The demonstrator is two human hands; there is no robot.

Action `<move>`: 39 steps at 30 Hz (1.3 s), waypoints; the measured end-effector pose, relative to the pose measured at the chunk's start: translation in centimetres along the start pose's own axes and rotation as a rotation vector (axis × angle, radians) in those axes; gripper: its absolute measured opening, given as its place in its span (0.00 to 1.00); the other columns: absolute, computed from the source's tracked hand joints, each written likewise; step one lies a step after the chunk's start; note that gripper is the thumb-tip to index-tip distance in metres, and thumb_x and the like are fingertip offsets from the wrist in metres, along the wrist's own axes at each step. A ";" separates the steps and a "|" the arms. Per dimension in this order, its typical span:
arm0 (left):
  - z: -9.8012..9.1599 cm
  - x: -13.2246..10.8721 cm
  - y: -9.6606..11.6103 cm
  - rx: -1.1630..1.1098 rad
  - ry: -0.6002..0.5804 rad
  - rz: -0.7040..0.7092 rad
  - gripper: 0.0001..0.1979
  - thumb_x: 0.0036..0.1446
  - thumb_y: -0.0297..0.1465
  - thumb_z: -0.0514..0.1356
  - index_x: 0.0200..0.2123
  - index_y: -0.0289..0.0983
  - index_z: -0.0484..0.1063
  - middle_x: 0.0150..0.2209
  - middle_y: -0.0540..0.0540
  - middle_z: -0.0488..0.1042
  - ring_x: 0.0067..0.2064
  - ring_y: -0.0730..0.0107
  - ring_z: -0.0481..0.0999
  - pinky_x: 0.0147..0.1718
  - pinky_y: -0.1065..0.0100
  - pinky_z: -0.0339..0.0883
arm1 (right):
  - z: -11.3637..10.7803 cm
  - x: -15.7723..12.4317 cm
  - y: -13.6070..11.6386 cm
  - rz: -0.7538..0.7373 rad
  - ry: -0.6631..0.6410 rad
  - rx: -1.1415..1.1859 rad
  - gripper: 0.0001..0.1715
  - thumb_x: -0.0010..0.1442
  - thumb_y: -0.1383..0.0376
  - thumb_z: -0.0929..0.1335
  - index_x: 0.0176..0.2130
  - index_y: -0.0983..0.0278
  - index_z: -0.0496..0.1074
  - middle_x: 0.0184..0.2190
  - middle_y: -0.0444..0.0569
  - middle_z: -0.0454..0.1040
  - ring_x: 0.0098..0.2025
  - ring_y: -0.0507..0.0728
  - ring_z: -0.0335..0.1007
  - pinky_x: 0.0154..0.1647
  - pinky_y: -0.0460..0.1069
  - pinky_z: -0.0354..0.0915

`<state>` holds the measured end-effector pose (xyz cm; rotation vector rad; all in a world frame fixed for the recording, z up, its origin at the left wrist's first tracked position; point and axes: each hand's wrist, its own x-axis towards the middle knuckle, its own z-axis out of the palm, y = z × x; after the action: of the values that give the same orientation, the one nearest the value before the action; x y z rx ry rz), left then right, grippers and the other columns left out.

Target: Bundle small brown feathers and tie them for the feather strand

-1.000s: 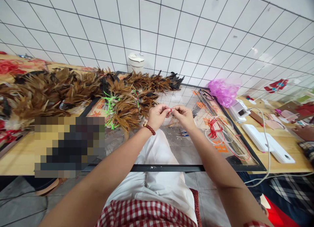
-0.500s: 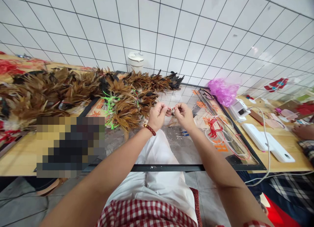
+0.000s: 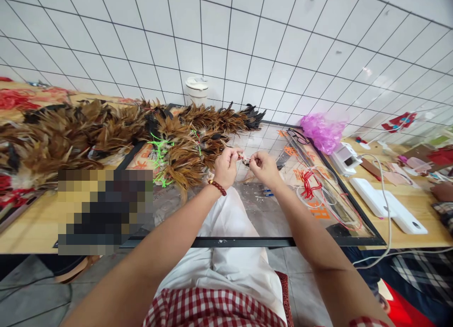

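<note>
Above the glass-like tabletop (image 3: 279,218) my hands are held close to each other. My left hand (image 3: 226,167), with a beaded bracelet (image 3: 217,187) on the wrist, is closed in a pinch. At its fingertips shows a small red and whitish piece (image 3: 241,155), too small to name. My right hand (image 3: 264,168) pinches thumb against finger just to the right. A tiny dark bit shows at its tips, but I cannot make out what it is. Left of my hands lie brown feather bunches (image 3: 184,164) with bright green ties (image 3: 159,150).
A large feather heap (image 3: 78,133) covers the left side. A lidded cup (image 3: 197,90) stands by the tiled wall. On the right are red cords (image 3: 311,184), a pink plastic bag (image 3: 323,133), white devices (image 3: 399,211) and a cable. Another person's hand (image 3: 442,192) is at the right edge.
My hands have drawn slightly apart, and the right one has dropped a little. More of the small piece shows at my left fingertips. The other person's hand has shifted slightly.
</note>
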<state>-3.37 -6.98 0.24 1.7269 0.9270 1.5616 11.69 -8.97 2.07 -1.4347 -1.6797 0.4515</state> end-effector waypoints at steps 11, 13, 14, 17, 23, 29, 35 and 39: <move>-0.3 -0.5 0.5 0.119 -0.156 0.330 0.07 0.64 0.32 0.48 0.35 0.37 0.63 0.49 0.38 0.74 0.51 0.68 0.73 0.49 0.64 0.65 | -0.4 0.6 0.1 0.369 -0.088 0.793 0.17 0.49 0.52 0.69 0.25 0.65 0.72 0.21 0.42 0.67 0.21 0.47 0.56 0.23 0.44 0.51; -0.4 -0.5 0.6 0.138 -0.180 0.348 0.07 0.64 0.31 0.48 0.35 0.37 0.63 0.49 0.38 0.74 0.52 0.67 0.73 0.50 0.64 0.65 | -0.6 0.5 -0.2 0.345 -0.135 0.793 0.18 0.48 0.52 0.71 0.24 0.65 0.72 0.20 0.42 0.67 0.21 0.46 0.56 0.23 0.44 0.52; -0.4 -0.5 0.7 0.142 -0.195 0.356 0.07 0.63 0.31 0.48 0.35 0.37 0.63 0.49 0.38 0.74 0.52 0.67 0.73 0.50 0.63 0.65 | -0.7 0.4 -0.2 0.335 -0.168 0.784 0.18 0.47 0.53 0.72 0.23 0.65 0.72 0.19 0.41 0.66 0.21 0.46 0.56 0.23 0.44 0.51; -0.4 -0.6 0.8 0.122 -0.237 0.368 0.05 0.63 0.31 0.49 0.36 0.37 0.64 0.51 0.38 0.73 0.53 0.65 0.72 0.51 0.61 0.66 | -0.7 0.2 -0.3 0.315 -0.229 0.767 0.16 0.43 0.56 0.75 0.23 0.65 0.72 0.17 0.39 0.64 0.20 0.46 0.54 0.22 0.44 0.49; 0.7 -0.7 0.0 -0.028 -0.100 0.220 0.23 0.57 0.35 0.59 0.54 0.39 0.57 0.62 0.34 0.56 0.48 0.66 0.74 0.42 0.63 0.72 | -0.4 0.5 0.0 0.241 -0.010 0.779 0.15 0.41 0.57 0.76 0.26 0.63 0.73 0.20 0.40 0.67 0.21 0.46 0.56 0.24 0.44 0.54; 1.4 -0.1 -0.7 -0.165 -0.017 -0.094 0.31 0.49 0.31 0.65 0.56 0.40 0.58 0.55 0.37 0.65 0.37 0.72 0.76 0.36 0.68 0.73 | 0.1 0.4 -0.2 0.244 0.081 0.811 0.15 0.40 0.57 0.76 0.26 0.62 0.73 0.20 0.39 0.66 0.21 0.46 0.54 0.22 0.44 0.52; 1.2 -0.3 -0.8 -0.102 -0.204 -0.099 0.08 0.55 0.31 0.58 0.36 0.36 0.75 0.35 0.46 0.77 0.36 0.69 0.76 0.39 0.67 0.71 | 0.5 0.1 -0.4 0.224 -0.010 0.732 0.15 0.42 0.55 0.75 0.26 0.63 0.75 0.21 0.41 0.69 0.23 0.47 0.56 0.26 0.45 0.55; 1.0 -0.3 -0.9 -0.082 -0.136 -0.140 0.08 0.54 0.32 0.59 0.30 0.36 0.77 0.28 0.47 0.78 0.31 0.69 0.76 0.35 0.66 0.71 | 0.2 0.1 -0.6 0.217 0.007 0.730 0.14 0.42 0.55 0.74 0.25 0.63 0.74 0.20 0.40 0.67 0.22 0.47 0.55 0.25 0.45 0.54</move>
<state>-2.45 -6.69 -0.76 1.6520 0.8832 1.3560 11.14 -8.98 2.48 -1.0554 -1.1608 1.0517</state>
